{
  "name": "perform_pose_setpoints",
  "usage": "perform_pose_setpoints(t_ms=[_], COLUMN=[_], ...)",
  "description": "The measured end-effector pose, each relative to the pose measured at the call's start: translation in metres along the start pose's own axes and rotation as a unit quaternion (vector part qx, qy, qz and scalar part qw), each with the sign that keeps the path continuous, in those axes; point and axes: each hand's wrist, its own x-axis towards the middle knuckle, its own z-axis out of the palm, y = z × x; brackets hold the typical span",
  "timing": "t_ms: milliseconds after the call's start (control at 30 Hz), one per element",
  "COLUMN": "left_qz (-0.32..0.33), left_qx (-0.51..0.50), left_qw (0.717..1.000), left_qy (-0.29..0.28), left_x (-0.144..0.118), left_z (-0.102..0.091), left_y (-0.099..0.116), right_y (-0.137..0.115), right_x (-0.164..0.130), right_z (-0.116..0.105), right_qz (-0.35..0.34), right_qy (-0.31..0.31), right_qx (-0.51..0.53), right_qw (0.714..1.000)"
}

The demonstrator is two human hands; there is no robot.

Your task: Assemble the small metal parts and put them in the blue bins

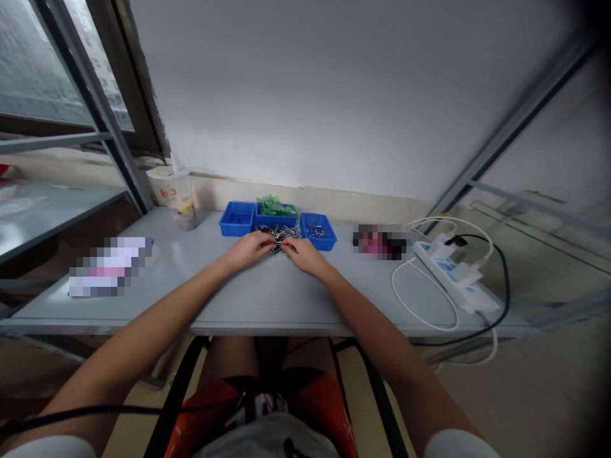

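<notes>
**Head view: small-parts sorting at the bench, early to middle stage**

Head camera coverage, left to right:

1. A pixelated flat item (109,266) lies at the left of the grey table (267,299). No text can be read on it.
2. A lidded drink cup (175,196) stands upright near the table's far left corner. Orange lettering shows on its side; the characters are too small to read.
3. Three blue trays stand in a row at the far edge. The left tray (237,219) appears nearly empty. The middle tray (275,216) holds green parts (274,205). The right tray (318,230) holds a few small metal pieces.
4. A loose pile of metal pins (281,234) lies on the table just in front of the middle tray. Judged from the pile's bulk against the sparse right tray, most of the work remains.
5. The left hand (249,247) rests on the near left edge of the pile, fingers curled down onto the pins. The right hand (302,252) meets it from the right, fingertips drawn together at the pile. Whether either hand pinches a pin cannot be determined.
6. A second pixelated object (380,242) sits to the right of the trays.
7. A white power strip (453,275) with blue markings lies at the far right, with white and black cables. Its markings are unreadable.
</notes>
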Motion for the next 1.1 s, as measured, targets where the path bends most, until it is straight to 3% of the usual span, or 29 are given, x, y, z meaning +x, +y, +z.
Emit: perform_pose_setpoints(t_ms=[367,733,1100], left_qz=[-0.029,0.006,0.051], left_qx=[0.018,-0.052,-0.101], left_qw=[0.999,0.998,0.993], left_qy=[-0.024,0.039,-0.031], left_x=[0.003,0.003,0.004], left_z=[-0.007,-0.008,-0.007], left_y=[-0.003,0.011,0.008], right_y=[0.003,-0.001,-0.006], right_x=[0.000,-0.001,-0.002], right_z=[-0.006,0.002,0.001], right_qz=[0.006,-0.034,-0.024], right_qy=[0.014,-0.020,-0.014], right_qx=[-0.014,-0.008,0.021], right_qw=[1.000,0.999,0.999])
